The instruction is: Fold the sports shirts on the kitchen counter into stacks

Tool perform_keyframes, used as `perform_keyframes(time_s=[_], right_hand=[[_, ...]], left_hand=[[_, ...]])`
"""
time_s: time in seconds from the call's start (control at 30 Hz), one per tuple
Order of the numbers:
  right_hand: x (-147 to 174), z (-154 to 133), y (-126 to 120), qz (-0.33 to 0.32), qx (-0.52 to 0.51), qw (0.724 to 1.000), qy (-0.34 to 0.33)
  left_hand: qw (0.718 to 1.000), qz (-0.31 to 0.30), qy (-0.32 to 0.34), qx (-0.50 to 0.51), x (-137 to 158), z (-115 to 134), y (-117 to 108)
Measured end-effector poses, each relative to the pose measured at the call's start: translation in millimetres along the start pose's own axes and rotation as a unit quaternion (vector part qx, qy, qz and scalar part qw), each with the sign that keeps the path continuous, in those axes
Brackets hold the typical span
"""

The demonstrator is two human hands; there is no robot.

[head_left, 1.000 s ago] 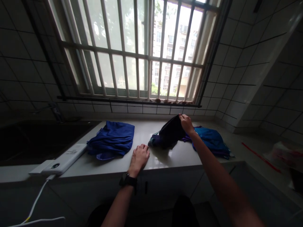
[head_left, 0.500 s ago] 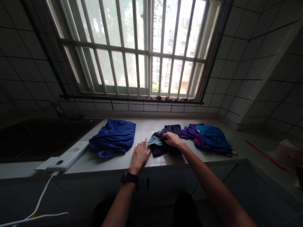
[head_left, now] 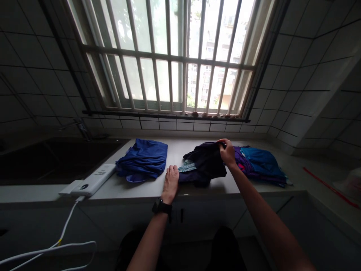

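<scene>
A dark navy garment [head_left: 207,160] with a teal-and-white patterned patch lies bunched on the white counter [head_left: 158,190] in front of me. My right hand [head_left: 227,153] pinches its upper right edge and holds that side lifted and spread. At the garment's left end, my left hand [head_left: 171,182], with a black watch on the wrist, has its fingers bent over the edge; the fingertips are partly hidden. To the left sits a folded blue cloth [head_left: 148,160]. Right of my right hand lies a stack of purple and teal clothes [head_left: 261,165].
A white power bank [head_left: 94,180] with a white cable [head_left: 66,224] lies at the counter's front left, beside a dark sink [head_left: 56,162] with a tap [head_left: 81,129]. A barred window [head_left: 169,60] rises behind. On the right runs a red strip [head_left: 329,187].
My right hand has moved right and up, drawing the navy garment's edge out and spreading it. My left hand's fingers have bent at its left edge. The view has shifted slightly.
</scene>
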State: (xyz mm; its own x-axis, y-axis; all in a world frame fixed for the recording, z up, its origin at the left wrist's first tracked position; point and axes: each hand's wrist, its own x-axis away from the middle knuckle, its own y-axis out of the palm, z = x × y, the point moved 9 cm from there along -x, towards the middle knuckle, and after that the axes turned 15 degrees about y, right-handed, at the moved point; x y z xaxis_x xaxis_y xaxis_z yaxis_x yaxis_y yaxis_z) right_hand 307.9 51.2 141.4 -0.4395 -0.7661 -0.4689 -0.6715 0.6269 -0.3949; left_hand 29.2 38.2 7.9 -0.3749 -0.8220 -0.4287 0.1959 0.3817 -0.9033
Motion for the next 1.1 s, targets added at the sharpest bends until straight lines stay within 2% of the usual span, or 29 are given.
perform_keyframes(time_s=[0.1, 0.17, 0.23, 0.3, 0.4, 0.47, 0.5, 0.57, 0.6, 0.7, 0.73, 0.77, 0.87, 0.9, 0.97, 1.0, 1.03, 1.1], right_hand=[[-3.7, 11.0, -21.4, 0.104, 0.078, 0.991, 0.012], [0.3, 7.2, -16.1, 0.089, 0.149, 0.985, -0.025], [8.4, 6.9, 4.8, -0.001, 0.205, 0.977, -0.058], [21.0, 16.2, 32.3, -0.130, 0.246, 0.959, -0.055], [45.9, 36.6, 68.2, -0.318, 0.298, 0.900, -0.011], [55.8, 35.2, 80.4, -0.375, 0.317, 0.871, -0.011], [56.6, 28.3, 83.6, -0.382, 0.319, 0.867, -0.023], [50.8, 4.8, 84.9, -0.369, 0.301, 0.878, -0.054], [43.9, -10.1, 81.8, -0.346, 0.278, 0.894, -0.065], [12.4, -50.9, 51.1, -0.185, 0.167, 0.967, -0.060], [4.4, -58.1, 40.3, -0.140, 0.133, 0.980, -0.047], [-0.6, -62.7, 35.4, -0.128, 0.109, 0.985, -0.037], [-2.5, -70.1, 45.6, -0.228, 0.051, 0.972, -0.036], [-3.1, -72.1, 46.1, -0.241, 0.013, 0.970, -0.037], [-10.2, -70.2, 36.6, -0.195, -0.095, 0.976, -0.011], [-13.4, -64.6, 32.7, -0.165, -0.150, 0.975, 0.017], [-14.5, -57.6, 34.7, -0.162, -0.193, 0.966, 0.050], [-12.3, -44.9, 53.2, -0.230, -0.253, 0.933, 0.114]], left_hand=[[1.000, 0.002, 0.002, 0.002, 0.5, 0.6, 0.5], [1.000, -0.004, 0.001, 0.005, 1.0, 1.7, 0.4], [1.000, -0.011, 0.003, 0.007, 1.1, 3.4, -0.6], [1.000, -0.013, 0.005, 0.012, 0.7, 5.1, -2.2], [0.999, -0.018, -0.005, 0.026, -0.5, 5.3, -3.9], [0.999, -0.023, -0.019, 0.037, -1.0, 4.2, -4.4], [0.998, -0.025, -0.026, 0.043, -1.1, 3.6, -4.8], [0.998, -0.023, -0.035, 0.054, -1.2, 2.8, -6.5], [0.997, -0.019, -0.034, 0.059, -1.2, 3.2, -7.9], [0.997, -0.011, -0.018, 0.075, -0.9, 6.8, -11.5], [0.997, -0.010, -0.012, 0.079, -0.5, 8.3, -12.3], [0.996, -0.008, -0.010, 0.083, 0.0, 9.4, -12.8], [0.995, 0.014, -0.005, 0.101, 1.5, 11.8, -15.7], [0.993, 0.028, 0.005, 0.112, 1.6, 13.5, -17.3], [0.990, 0.047, 0.027, 0.132, 1.4, 16.7, -19.5], [0.989, 0.045, 0.039, 0.135, 1.3, 18.2, -19.6], [0.989, 0.034, 0.054, 0.130, 1.0, 20.4, -19.1], [0.990, 0.001, 0.090, 0.108, 0.8, 26.5, -18.0]])
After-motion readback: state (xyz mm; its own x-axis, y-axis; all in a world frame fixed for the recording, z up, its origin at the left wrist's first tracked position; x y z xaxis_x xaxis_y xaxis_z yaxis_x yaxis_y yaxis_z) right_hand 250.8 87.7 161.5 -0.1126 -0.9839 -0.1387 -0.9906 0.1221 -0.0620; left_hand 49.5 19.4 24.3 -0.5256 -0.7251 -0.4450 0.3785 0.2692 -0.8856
